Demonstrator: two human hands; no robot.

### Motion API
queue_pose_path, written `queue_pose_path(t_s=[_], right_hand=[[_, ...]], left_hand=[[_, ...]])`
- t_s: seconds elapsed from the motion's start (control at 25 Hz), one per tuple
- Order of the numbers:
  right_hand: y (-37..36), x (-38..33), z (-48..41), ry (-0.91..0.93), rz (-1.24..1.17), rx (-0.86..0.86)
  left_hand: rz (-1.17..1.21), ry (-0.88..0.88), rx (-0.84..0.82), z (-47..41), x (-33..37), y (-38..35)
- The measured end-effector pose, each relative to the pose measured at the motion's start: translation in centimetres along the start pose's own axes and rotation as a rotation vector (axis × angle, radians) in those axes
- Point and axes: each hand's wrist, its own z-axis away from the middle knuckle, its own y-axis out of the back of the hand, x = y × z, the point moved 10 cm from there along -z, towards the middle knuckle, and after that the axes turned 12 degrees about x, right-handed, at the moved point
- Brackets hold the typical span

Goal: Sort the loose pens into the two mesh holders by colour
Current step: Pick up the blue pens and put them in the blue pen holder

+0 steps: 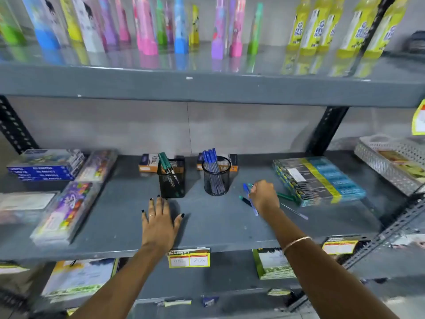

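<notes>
Presently on the grey shelf (218, 226): two black mesh holders near centre. Square holder (172, 178), at eleven o'clock of the left hand, contains green pens (166, 163). Round holder (216, 176), at ten o'clock of the right hand, contains blue pens (209, 156).

Left hand (158, 223): flat on the shelf, fingers spread apart, holding nothing, just in front of the square holder.

Right hand (264, 195): fingers closed around a blue pen (250, 199), which runs from about eleven o'clock above the knuckles to six o'clock below the wrist side. A green tip shows beside it; whether a second pen is also in the grip cannot be told through the blur.

Loose items remaining: green pen (245, 200) lying at nine o'clock of the right hand; another green pen (286, 196) at three o'clock, touching the stacked packets (322, 178); a clear-barrelled pen (294, 211) at four o'clock.

Handling notes, by judgement: pens are light, stiff, smooth plastic, apt to roll and slip. Best pinched mid-barrel, then dropped tip-down; the holders are light and may tip if knocked.
</notes>
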Motion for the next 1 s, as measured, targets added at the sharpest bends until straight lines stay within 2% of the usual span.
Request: queue_pose_path(t_s=[0.2, 0.48, 0.6, 0.72, 0.88, 1.0], right_hand=[[-2.1, 0.0, -0.6, -0.008, 0.068, -0.06], [-3.0, -0.5, -1.1, 0.04, 0.184, -0.043], [-3.1, -0.9, -1.2, 0.052, 0.175, -0.036], [-2.7, -0.9, -1.4, 0.019, 0.131, -0.018], [-0.8, -1.3, -1.5, -0.021, 0.009, 0.041], [1.8, -2.9, -1.7, -0.023, -0.173, 0.122]], left_hand=[[0.002, -0.075, -0.03, 0.1, 0.4, -1.1], [-0.029, -0.115, -0.076, 0.7, 0.9, -2.0], [0.071, -0.137, -0.006, 1.3, 1.6, -0.9], [0.159, -0.151, 0.076, 2.4, 1.6, 0.2], [0.139, -0.123, 0.084, 3.7, 0.4, 0.1], [0.105, -0.132, 0.094, 4.0, -0.1, -0.1]])
